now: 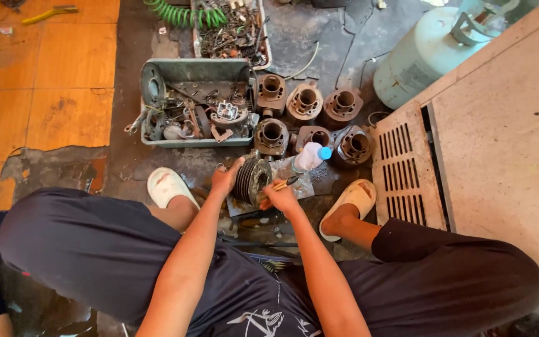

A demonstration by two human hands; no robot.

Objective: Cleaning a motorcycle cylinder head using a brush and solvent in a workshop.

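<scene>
A dark, finned engine cylinder [252,179] stands on its side on the floor between my feet. My left hand [225,179] grips its left side, fingers over the fins. My right hand [280,196] is closed on a thin tool [285,183] with a yellowish handle, its tip at the cylinder's right face. A clear plastic bottle with a blue cap [310,156] lies just behind the cylinder.
Several rusty cylinders [307,103] stand in rows behind. A grey tray [198,70] of metal parts sits at the left, a second tray [232,28] and green coiled hose [179,12] farther back. A pale gas tank [425,53] and vented metal panel [403,171] lie right.
</scene>
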